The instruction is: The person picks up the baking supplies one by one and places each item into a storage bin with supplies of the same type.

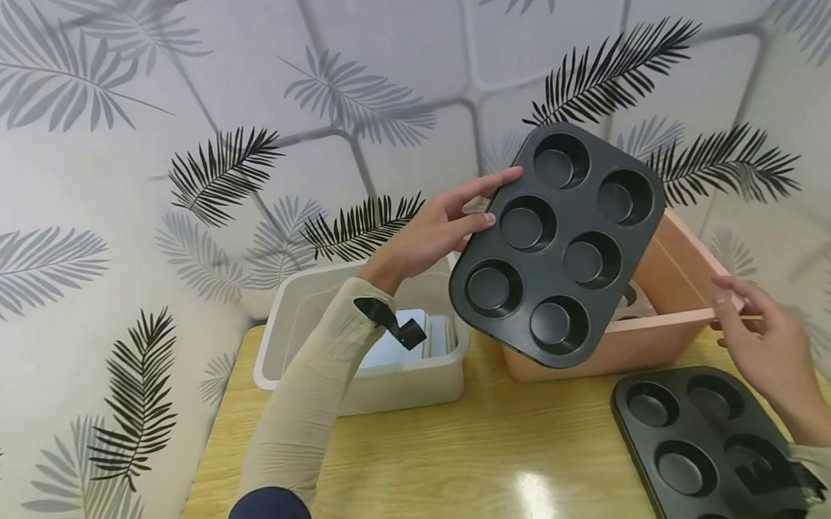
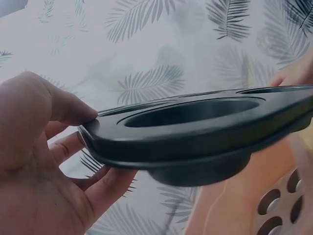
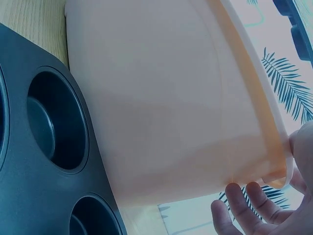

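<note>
Left hand: the left hand [image 1: 434, 236] grips the raised muffin tray [image 1: 556, 243] at its rim; the wrist view shows the thumb on top and the fingers [image 2: 105, 183] curled beneath the edge [image 2: 195, 132].
Raised muffin tray: a dark six-cup tray, held in the air and tilted, its cups facing the head camera; it hangs over the gap between the two tubs, overlapping the pink tub's near left corner.
Right hand: the right hand [image 1: 762, 347] pinches the rim of the pink tub [image 1: 670, 281] at the tub's 4 o'clock corner, thumb on the edge and fingers [image 3: 244, 205] outside the wall [image 3: 166, 107].
Pink tub: stands on the desk [image 1: 429, 457] at 1 o'clock from the desk's middle; another cupped tray shows partly inside it.
Second muffin tray: a second muffin tray [image 1: 704, 448] lies flat on the desk at 5 o'clock, just in front of the pink tub and below the right hand.
White tub: a white tub [image 1: 309, 355] sits at 11 o'clock, beside the pink one, with pale flat items inside.
Backdrop: leaf-print wall [image 1: 178, 145] behind the desk.
</note>
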The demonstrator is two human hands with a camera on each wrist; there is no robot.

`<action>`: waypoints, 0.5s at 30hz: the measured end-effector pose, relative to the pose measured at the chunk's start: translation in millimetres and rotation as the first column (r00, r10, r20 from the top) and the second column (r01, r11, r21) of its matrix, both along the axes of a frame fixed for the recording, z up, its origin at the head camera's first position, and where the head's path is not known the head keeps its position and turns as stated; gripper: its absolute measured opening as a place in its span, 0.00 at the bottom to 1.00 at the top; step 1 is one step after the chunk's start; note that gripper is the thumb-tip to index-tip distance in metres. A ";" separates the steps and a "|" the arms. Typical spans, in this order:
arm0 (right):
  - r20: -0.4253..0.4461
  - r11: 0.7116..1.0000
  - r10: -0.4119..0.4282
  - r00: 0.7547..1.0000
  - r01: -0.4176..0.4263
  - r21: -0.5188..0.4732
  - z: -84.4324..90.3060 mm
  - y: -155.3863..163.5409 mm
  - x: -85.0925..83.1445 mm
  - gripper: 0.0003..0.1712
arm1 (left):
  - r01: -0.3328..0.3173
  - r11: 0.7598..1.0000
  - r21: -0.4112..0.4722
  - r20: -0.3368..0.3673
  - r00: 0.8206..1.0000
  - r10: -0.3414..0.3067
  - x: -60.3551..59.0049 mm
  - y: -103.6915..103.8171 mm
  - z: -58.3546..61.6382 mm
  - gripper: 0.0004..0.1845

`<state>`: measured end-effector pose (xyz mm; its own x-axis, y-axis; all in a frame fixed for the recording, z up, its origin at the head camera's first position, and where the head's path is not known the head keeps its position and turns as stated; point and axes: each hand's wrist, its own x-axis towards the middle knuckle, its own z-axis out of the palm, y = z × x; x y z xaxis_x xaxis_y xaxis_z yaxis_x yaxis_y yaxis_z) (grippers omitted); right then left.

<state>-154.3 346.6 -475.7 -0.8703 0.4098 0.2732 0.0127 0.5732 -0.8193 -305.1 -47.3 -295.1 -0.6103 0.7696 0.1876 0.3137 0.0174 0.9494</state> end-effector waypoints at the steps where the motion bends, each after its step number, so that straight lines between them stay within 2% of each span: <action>1: 0.001 1.000 0.000 1.000 0.000 0.001 0.2 -0.7 -0.6 0.29 | -0.001 1.000 -0.005 -0.009 1.000 0.001 -3.8 2.1 1.8 0.32; 7: -0.021 1.000 -0.001 1.000 0.001 -0.004 -0.8 -2.1 -0.9 0.29 | -0.003 1.000 -0.030 -0.115 0.993 -0.001 -23.3 16.7 8.8 0.29; 15: -0.009 1.000 -0.006 1.000 0.006 -0.001 -3.5 -5.4 -0.7 0.29 | -0.023 0.993 -0.120 -0.160 0.987 0.003 -43.3 32.5 14.1 0.30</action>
